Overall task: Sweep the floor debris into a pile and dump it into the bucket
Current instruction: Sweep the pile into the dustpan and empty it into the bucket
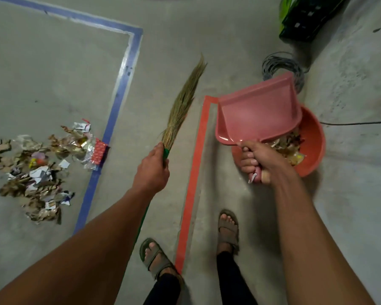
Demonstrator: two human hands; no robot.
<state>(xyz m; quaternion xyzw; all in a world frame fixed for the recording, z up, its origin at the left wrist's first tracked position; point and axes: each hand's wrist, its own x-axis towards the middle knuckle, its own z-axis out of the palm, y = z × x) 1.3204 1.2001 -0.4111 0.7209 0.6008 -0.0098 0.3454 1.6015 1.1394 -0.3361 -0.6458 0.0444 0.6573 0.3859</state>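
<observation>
Debris pile (37, 170) lies far L on the floor, inside the blue tape (110, 119), well apart from the bucket (312, 150), so most of the job's still left. L hand (152, 170) is wrapped round the broom (180, 111), bristles pointing fwd. R hand (257, 161) grips the dustpan (257, 115) handle, pan tipped up over the bucket w/ scraps inside. Risk, I'd say: pull the pan away too soon and leftover bits drop outside the rim
</observation>
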